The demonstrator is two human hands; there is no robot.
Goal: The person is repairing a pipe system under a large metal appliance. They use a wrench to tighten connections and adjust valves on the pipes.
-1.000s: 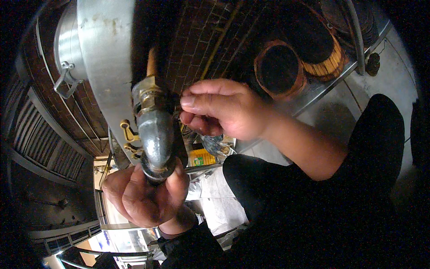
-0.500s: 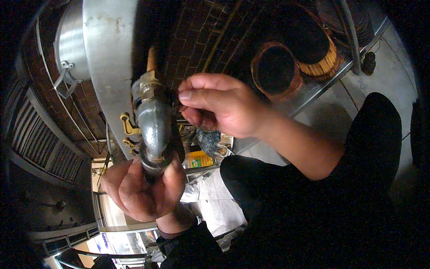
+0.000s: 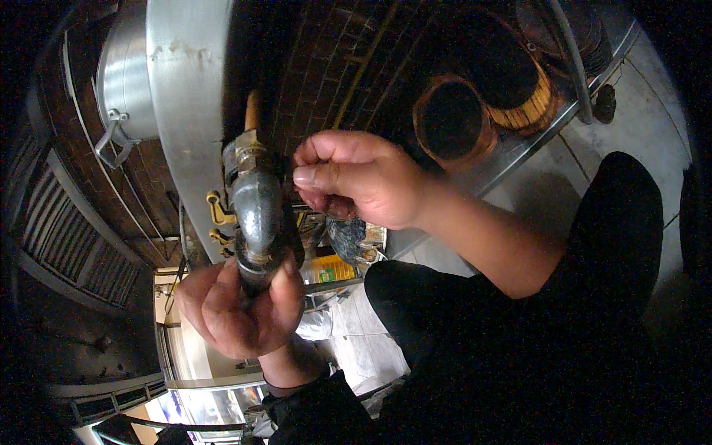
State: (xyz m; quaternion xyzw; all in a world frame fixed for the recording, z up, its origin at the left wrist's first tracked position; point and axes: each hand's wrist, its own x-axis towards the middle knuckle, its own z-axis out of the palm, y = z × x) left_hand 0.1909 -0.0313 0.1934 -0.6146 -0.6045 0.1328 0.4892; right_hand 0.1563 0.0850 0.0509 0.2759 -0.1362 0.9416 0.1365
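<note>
A grey metal pipe elbow runs down from a brass fitting, with an orange-brown pipe above it. Below the elbow, my left hand wraps its thumb and fingers round the dark lower end of the fitting. My right hand is just right of the elbow, thumb and index pinched together and the other fingers curled. Whatever lies between those fingertips is too dark and small to make out. Two yellow valve handles, the upper one larger in view, sit left of the elbow along a steel panel.
A large metal pot stands at upper left. Dark round containers with worn orange-brown rims, one nearer, rest on a low shelf at upper right. A yellow container lies below the pipe, beside a black bag. Brickwork backs the pipe.
The whole view has shifted slightly, so pipe and panel appear a little lower and to the right. My right hand's fingertips sit slightly lower and more curled. My left hand keeps its hold.
</note>
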